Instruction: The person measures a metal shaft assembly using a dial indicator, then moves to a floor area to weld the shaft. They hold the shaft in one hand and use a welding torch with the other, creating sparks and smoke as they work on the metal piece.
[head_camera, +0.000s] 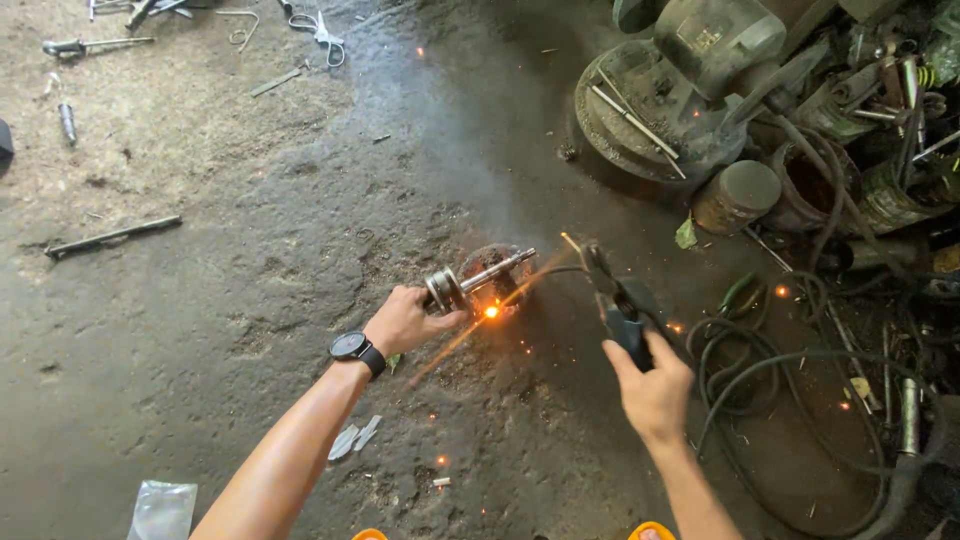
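Two bare forearms reached down from the bottom of the frame over a dark, oily concrete floor (250, 300). Fingers of the left hand (403, 320), a black wristwatch (357, 350) on its wrist, were wrapped around one end of a metal shaft (478, 278), holding it tilted just above the ground with its free end pointing up and to the right. The right hand (655, 385) was clenched around the dark handle of a welding holder (618, 305), whose thin rod (572, 243) angled up and to the left, close beside the shaft's far end. A bright orange spark (491, 312) glowed just under the shaft, between the two hands, and smaller sparks lay scattered on the floor around it. Thin smoke drifted upward from that spot. A black cable (760, 380) looped across the floor to the right of the welding holder. Beyond it, at upper right, sat a heap of grimy machine parts (700, 90), cans and hoses. Well apart at upper left lay loose tools: a long metal bar (112, 236), a pair of pliers (322, 32) and a bolt (67, 122). A crumpled plastic bag (162, 510) lay at lower left, and two small pale scraps (353, 438) rested beside the left forearm.
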